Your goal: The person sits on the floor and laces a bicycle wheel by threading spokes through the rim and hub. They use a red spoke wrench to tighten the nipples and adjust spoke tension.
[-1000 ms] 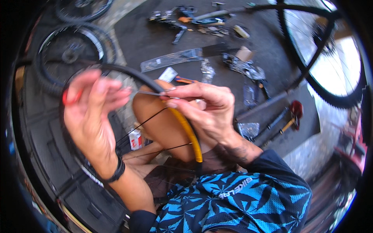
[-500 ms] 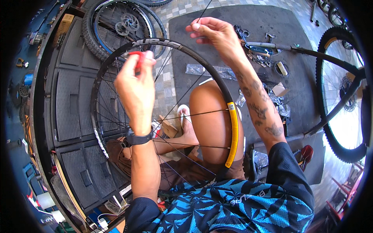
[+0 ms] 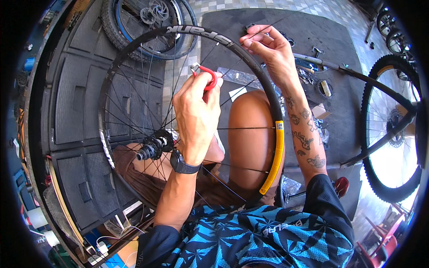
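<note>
A bicycle wheel with a black rim [image 3: 263, 73] and a yellow label leans across my lap, its hub [image 3: 154, 146] with a dark freehub body to the left. My left hand [image 3: 196, 100], over the spokes inside the rim, is closed on a red spoke wrench [image 3: 212, 84] whose metal end points up and left. Just beyond the rim's upper right, my right hand [image 3: 269, 47] pinches a thin dark spoke [image 3: 288, 18] that slants up to the right. Where the spoke's lower end lies is hard to make out.
Black drawers [image 3: 76, 98] stand along the left. Another wheel with a disc rotor [image 3: 154, 11] lies at the far left. A dark mat [image 3: 219, 22] bears small parts and a cassette-like ring [image 3: 325, 88]. A bike frame [image 3: 380, 78] with a tyred wheel [image 3: 368, 147] stands at right.
My left hand with the red spoke wrench has moved right and slightly down, uncovering the hub. My right hand has shifted right and down, and the spoke now slants more. The wheel has tilted a little.
</note>
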A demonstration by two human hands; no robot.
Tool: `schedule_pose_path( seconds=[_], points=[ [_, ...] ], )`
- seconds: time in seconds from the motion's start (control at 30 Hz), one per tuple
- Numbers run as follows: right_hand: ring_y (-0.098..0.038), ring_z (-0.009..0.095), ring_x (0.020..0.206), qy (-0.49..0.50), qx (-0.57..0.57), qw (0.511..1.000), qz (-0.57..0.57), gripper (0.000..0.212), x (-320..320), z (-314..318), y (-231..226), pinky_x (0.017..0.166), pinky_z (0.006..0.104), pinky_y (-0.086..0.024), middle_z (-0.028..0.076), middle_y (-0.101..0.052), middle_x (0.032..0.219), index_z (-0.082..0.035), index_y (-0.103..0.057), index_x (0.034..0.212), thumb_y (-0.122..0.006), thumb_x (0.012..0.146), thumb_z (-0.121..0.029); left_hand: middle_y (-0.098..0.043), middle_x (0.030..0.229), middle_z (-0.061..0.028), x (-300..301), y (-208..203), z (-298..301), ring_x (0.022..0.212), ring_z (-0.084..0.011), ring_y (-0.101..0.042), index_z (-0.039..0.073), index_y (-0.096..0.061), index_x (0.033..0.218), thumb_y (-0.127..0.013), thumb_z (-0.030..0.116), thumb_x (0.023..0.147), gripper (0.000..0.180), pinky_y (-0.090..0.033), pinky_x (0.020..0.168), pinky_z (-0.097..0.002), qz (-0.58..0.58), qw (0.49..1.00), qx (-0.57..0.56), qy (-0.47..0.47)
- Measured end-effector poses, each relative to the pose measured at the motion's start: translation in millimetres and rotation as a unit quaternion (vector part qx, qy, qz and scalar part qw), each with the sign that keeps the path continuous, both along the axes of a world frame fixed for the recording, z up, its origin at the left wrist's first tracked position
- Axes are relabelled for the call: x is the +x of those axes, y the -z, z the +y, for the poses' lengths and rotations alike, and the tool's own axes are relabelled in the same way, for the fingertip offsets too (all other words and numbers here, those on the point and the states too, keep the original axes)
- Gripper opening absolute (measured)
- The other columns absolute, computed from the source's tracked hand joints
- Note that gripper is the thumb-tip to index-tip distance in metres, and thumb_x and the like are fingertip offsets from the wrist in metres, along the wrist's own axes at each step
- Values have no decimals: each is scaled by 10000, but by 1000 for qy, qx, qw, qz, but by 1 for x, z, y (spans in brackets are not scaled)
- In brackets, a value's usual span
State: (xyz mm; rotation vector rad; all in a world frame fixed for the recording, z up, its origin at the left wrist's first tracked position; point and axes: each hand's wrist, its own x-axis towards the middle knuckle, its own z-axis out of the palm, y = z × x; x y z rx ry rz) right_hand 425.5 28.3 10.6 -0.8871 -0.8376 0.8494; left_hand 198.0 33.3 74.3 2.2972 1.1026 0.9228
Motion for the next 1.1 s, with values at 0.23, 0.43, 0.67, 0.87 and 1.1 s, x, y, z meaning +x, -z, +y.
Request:
schedule_pose_path(
  seconds=[0.23,0.43,0.67,0.87,1.1],
  points=[
    [-749,160,1008,-1,-15,1000,-22,224,-5,-17,2,941,288,-589,133,-783,1048,-8,-653,1134,-739,930,27,-784,901,-144,-2,1,-9,655,-145,-685,-27,-762,1051,-742,70,962,134,-535,618,-301,4,999,-14,-33],
    [-732,116,940,15,-21,999,-36,168,-6,-26,1,860,259,-590,121,-786,1062,-1,-682,1099,-758,949,-10,-762,831,-143,0,1,-6,620,-170,-677,-21,-764,1036,-744,91,961,135,-508,581,-325,3,999,-12,-41],
    [-721,107,941,-2,-33,997,-68,123,-2,-30,0,873,254,-575,103,-781,1068,13,-703,1085,-738,972,-21,-747,814,-151,1,3,-7,615,-181,-686,-30,-755,1039,-744,84,962,138,-512,576,-330,-13,999,-16,-26],
    [-722,121,969,-24,-44,993,-109,171,7,-30,-2,911,265,-564,112,-773,1108,12,-680,1157,-709,999,-48,-719,808,-171,2,5,-7,659,-278,-689,-15,-725,987,-739,69,939,98,-517,616,-385,-38,999,12,-13],
    [-729,159,990,-15,-16,995,-92,214,16,-28,5,962,297,-549,160,-782,1103,-31,-634,1181,-726,1010,-121,-681,800,-193,3,8,-4,724,-405,-668,-3,-683,905,-710,43,910,53,-500,645,-488,-58,998,12,-5]
  ],
)
